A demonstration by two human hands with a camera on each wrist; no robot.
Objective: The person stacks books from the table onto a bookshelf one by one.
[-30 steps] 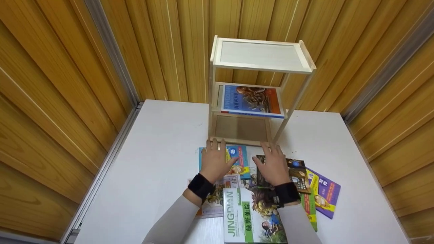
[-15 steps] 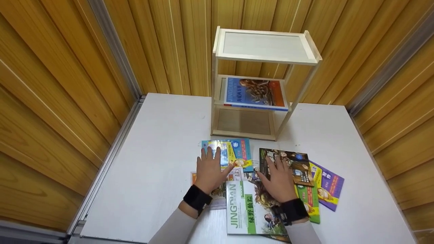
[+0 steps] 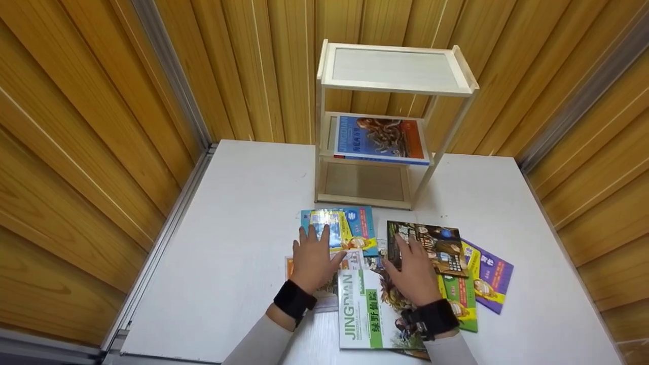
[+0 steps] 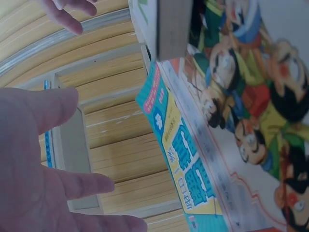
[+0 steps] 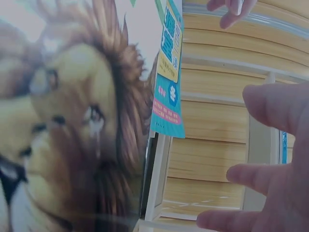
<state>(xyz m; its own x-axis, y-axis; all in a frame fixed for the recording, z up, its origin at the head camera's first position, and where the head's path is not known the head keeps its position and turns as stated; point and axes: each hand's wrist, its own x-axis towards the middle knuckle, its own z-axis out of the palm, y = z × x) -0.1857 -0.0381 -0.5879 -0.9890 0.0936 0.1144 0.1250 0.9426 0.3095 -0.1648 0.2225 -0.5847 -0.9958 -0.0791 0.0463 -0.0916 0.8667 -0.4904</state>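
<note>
Both hands hover above books strewn over the table, fingers spread and holding nothing. My left hand [image 3: 313, 263] is nearest a light-blue book [image 3: 363, 223] and a pale book with an orange border and cartoon figures [image 4: 260, 87]. Over a dark-brown book [image 3: 442, 248] and a white-green book [image 3: 372, 314] is my right hand [image 3: 417, 274]. The white-green cover carries a lion [image 5: 72, 111], which the right hand and wrist partly hide in the head view. A green book [image 3: 465, 299] and a purple book [image 3: 496, 284] lie farther right, overlapping.
A light wooden three-tier shelf [image 3: 395, 69] stands behind the books on the white table [image 3: 243, 213]. On its middle tier lies a blue-and-red book [image 3: 380, 138]. Wood-panelled walls [image 3: 243, 66] enclose the table at the back and sides.
Both hands have drawn back from near the shelf's lower front edge toward me, uncovering more of the light-blue and dark-brown books. The head view has shifted slightly. The books look unmoved.
</note>
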